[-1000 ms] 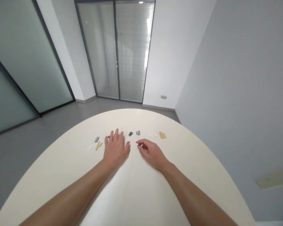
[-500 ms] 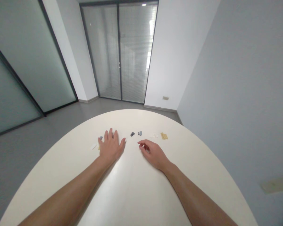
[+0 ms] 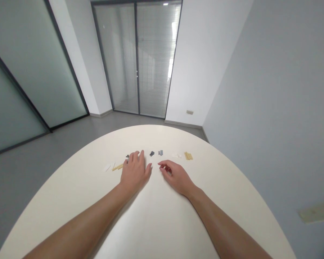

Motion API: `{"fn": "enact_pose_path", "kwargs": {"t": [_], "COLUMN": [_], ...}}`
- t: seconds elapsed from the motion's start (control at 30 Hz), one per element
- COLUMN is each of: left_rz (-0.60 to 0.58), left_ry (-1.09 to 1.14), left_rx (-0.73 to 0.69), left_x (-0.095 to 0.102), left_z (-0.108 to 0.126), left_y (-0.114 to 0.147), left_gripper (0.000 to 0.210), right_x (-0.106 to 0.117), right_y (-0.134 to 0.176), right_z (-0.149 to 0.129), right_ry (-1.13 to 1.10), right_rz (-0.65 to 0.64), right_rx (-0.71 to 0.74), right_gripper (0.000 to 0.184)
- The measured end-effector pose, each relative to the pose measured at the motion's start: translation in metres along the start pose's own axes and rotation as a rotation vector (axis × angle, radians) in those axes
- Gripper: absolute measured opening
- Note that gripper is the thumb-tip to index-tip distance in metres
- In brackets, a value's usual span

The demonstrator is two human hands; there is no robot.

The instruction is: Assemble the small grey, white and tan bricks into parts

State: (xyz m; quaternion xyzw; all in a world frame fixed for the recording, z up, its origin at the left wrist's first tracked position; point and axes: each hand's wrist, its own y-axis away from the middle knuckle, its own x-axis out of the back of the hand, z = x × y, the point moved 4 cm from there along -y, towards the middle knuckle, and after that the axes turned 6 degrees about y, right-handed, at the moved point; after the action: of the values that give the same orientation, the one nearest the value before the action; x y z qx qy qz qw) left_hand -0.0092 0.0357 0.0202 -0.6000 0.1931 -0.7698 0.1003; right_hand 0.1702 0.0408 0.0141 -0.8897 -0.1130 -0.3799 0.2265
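My left hand lies palm down low over the table with its fingers apart and the thumb out to the right. Beside its fingers on the left are tan strip-shaped pieces, partly hidden by the hand, and a small dark piece. My right hand rests on its side with the fingers curled toward the thumb; anything between the fingertips is too small to make out. Beyond the hands lie a cluster of small black pieces and some grey-blue pieces.
On the round white table, small white pieces and a group of tan pieces lie at the right. Thin white pieces lie at the left. Past the table's far edge stands a glass door.
My left hand has slid to the right, toward my right hand, uncovering the tan strips and the dark piece. My right hand has stayed in place.
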Motion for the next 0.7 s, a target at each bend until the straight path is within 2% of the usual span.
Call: {"fn": "enact_pose_path", "kwargs": {"t": [0.2, 0.4, 0.53, 0.7], "left_rz": [-0.050, -0.144, -0.102, -0.044], "left_ry": [0.115, 0.488, 0.658, 0.534], "left_rx": [-0.095, -0.268, -0.350, -0.226], "left_x": [0.001, -0.008, -0.013, -0.014], "left_z": [0.014, 0.019, 0.017, 0.011], "left_y": [0.007, 0.007, 0.005, 0.004], "left_gripper": [0.053, 0.056, 0.063, 0.055], "right_x": [0.000, -0.001, -0.002, -0.001], "right_y": [-0.001, -0.001, -0.001, -0.001], "right_z": [-0.001, 0.001, 0.004, 0.004], "right_ry": [0.008, 0.017, 0.046, 0.068], "right_rz": [0.003, 0.017, 0.037, 0.043], "right_rx": [0.010, 0.026, 0.017, 0.009], "right_gripper": [0.022, 0.019, 0.015, 0.017]}}
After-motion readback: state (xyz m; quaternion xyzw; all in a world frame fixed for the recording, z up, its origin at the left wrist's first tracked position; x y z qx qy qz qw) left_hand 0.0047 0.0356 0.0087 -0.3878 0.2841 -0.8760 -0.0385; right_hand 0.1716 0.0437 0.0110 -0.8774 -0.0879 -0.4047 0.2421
